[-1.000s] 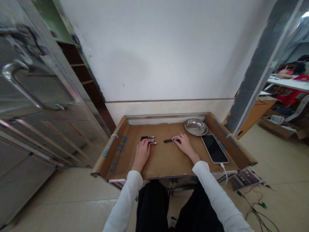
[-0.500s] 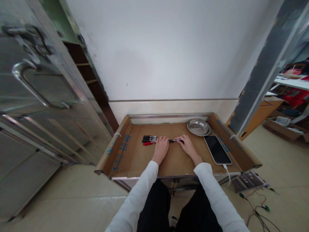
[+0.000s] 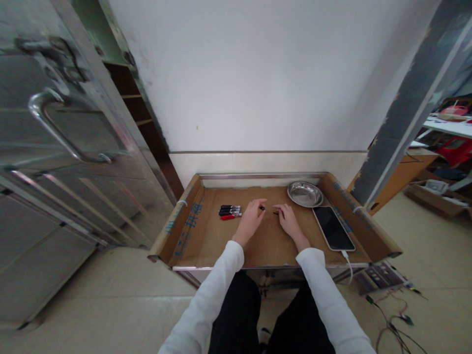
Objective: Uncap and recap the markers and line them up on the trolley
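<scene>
My left hand is over the middle of the cardboard-lined tray, its fingers closed around a short black marker part whose dark end shows at the fingertips. A small gap to the right, my right hand is pinched, with a thin dark marker part poking out at its fingertips. Which part is the cap and which the body I cannot tell. Left of my hands, several black markers lie side by side with a red marker nearest me.
The brown cardboard lining has raised sides. At its back right sits a round steel dish. A phone with a white charging cable lies in front of it. A metal door stands left; cables trail on the floor.
Half a second ago both hands were on one black marker stretched between them. Now they are apart, each with a dark part at its fingertips. My left hand has risen slightly.
</scene>
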Demonstrator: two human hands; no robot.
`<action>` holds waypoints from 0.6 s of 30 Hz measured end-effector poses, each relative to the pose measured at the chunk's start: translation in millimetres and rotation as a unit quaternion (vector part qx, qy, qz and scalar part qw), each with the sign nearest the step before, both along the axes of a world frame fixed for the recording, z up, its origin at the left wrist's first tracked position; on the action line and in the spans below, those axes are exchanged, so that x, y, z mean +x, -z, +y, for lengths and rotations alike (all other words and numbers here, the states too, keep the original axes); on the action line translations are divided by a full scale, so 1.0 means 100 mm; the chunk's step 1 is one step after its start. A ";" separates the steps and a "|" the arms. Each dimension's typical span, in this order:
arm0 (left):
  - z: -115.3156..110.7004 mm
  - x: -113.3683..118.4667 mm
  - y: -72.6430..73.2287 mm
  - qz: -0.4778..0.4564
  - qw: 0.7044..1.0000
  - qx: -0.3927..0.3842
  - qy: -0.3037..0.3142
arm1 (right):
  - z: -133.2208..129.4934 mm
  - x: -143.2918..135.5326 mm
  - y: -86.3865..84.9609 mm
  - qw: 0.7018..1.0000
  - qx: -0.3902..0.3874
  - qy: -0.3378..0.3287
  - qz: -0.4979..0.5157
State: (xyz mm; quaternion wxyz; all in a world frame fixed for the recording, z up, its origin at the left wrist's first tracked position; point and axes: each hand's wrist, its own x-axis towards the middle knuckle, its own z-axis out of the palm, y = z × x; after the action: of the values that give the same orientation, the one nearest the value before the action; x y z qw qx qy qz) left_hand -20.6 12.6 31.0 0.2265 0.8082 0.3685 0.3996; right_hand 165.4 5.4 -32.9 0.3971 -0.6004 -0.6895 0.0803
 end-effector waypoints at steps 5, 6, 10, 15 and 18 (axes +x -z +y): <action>-0.05 -0.01 0.04 -0.015 1.000 -0.002 -0.007 | 0.00 0.01 0.00 1.000 -0.012 0.001 -0.001; -0.06 -0.02 0.04 -0.015 1.000 -0.006 -0.007 | -0.01 0.00 -0.01 1.000 -0.013 0.001 -0.003; -0.07 -0.08 0.08 0.008 1.000 -0.027 -0.011 | -0.01 0.00 -0.02 1.000 -0.017 0.003 -0.019; -0.11 -0.09 0.20 0.123 0.990 -0.002 -0.062 | -0.02 -0.01 -0.02 0.999 -0.017 -0.004 -0.037; -0.14 -0.06 0.26 0.186 0.979 0.024 -0.085 | -0.03 -0.01 -0.03 0.998 -0.019 0.007 -0.052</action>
State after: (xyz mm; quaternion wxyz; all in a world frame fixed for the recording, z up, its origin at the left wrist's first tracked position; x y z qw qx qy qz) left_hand -27.0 -1.7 4.6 0.0994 0.8395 0.4615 0.2690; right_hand 164.3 2.0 -30.2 0.3496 -0.6160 -0.7034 0.0594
